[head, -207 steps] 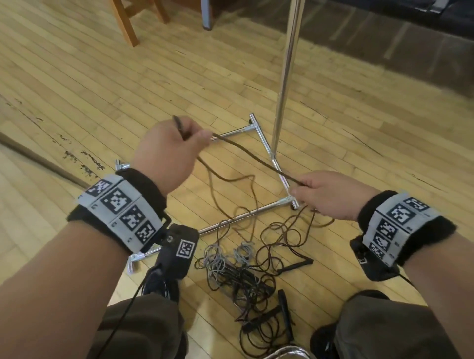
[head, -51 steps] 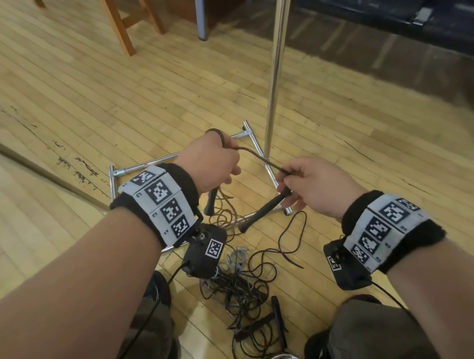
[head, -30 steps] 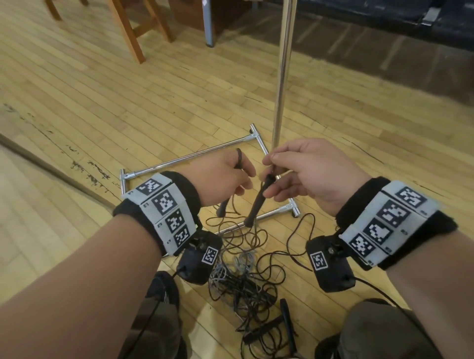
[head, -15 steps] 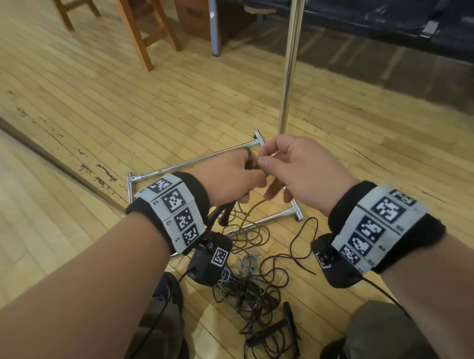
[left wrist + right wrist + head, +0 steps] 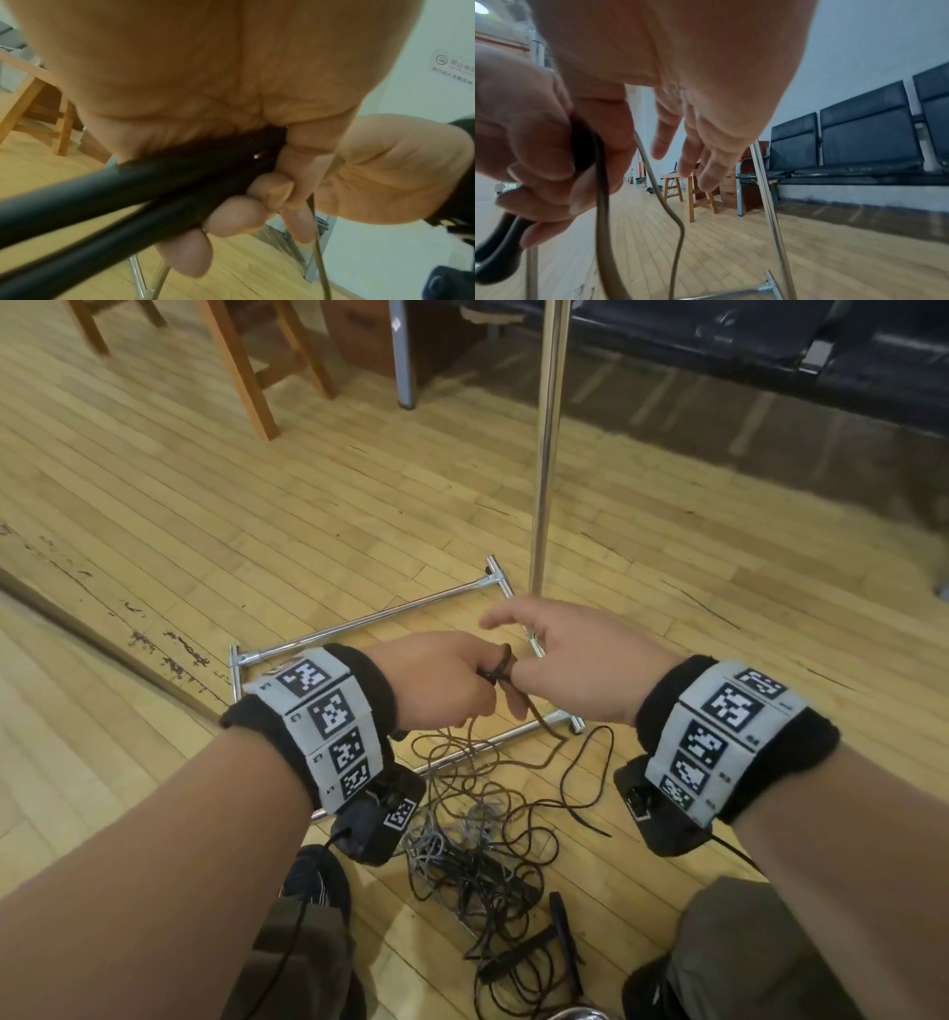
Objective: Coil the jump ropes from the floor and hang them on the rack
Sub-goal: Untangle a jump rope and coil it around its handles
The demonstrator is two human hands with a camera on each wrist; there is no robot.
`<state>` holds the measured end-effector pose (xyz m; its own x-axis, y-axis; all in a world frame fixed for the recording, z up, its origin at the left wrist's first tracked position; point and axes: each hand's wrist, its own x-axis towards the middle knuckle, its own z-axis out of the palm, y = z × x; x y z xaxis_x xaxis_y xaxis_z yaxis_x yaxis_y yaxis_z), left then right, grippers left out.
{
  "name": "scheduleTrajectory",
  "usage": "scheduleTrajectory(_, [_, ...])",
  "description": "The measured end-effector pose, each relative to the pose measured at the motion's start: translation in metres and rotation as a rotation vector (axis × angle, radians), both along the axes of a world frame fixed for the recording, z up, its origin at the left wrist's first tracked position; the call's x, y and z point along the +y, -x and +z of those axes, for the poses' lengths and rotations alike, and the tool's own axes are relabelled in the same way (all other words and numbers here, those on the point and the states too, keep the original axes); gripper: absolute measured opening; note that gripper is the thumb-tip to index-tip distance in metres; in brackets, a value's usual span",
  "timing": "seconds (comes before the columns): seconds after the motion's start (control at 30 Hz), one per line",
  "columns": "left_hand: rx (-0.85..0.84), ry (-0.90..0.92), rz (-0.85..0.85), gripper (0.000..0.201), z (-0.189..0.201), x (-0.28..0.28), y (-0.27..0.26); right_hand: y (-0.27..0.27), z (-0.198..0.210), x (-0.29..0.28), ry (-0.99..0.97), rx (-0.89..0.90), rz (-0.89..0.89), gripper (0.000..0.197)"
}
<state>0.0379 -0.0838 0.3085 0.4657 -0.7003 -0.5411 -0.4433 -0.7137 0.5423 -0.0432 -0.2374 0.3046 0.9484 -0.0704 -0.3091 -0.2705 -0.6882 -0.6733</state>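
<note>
Above the wooden floor [image 5: 215, 516], the left hand [image 5: 436, 683] curls round two black handles [image 5: 133, 194] of a brown jump rope [image 5: 506, 662]. Only the left wrist view shows both handles side by side in the fist; from the head they are hidden. Just beside it, the right hand [image 5: 575, 660] touches the rope's cord, its fingers [image 5: 693, 154] loosely spread and gripping nothing. The cord trails down to a tangle of ropes [image 5: 482, 855] on the floor, lying across the chrome rack [image 5: 547, 454] base.
</note>
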Motion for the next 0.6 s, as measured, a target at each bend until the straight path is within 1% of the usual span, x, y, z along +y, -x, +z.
scheduleTrajectory(0.1, [0.011, 0.006, 0.005, 0.023, 0.000, 0.001, -0.003, 0.000, 0.000, 0.005, -0.186, 0.077, 0.016, 0.029])
scheduleTrajectory(0.23, [0.005, 0.099, 0.067, 0.029, 0.005, 0.006, -0.010, -0.003, 0.000, 0.003, -0.279, 0.075, -0.058, 0.023])
scheduleTrajectory(0.3, [-0.021, 0.163, 0.132, 0.026, 0.007, 0.011, -0.016, -0.001, -0.002, 0.001, -0.313, 0.087, -0.059, 0.020])
scheduleTrajectory(0.4, [-0.053, 0.287, 0.277, 0.026, 0.005, 0.015, -0.022, -0.002, -0.002, 0.004, -0.391, 0.035, -0.062, 0.017])
scheduleTrajectory(0.5, [-0.081, 0.490, 0.497, 0.028, 0.000, 0.015, -0.025, -0.004, 0.003, 0.006, -0.430, -0.051, -0.087, 0.012])
scheduleTrajectory(0.53, [-0.068, 0.570, 0.586, 0.031, -0.002, 0.014, -0.027, -0.004, 0.004, 0.006, -0.402, -0.070, -0.082, 0.013])
scheduleTrajectory(0.6, [-0.010, 0.717, 0.733, 0.035, -0.002, 0.014, -0.029, -0.003, 0.006, 0.006, -0.282, -0.097, -0.058, 0.015])
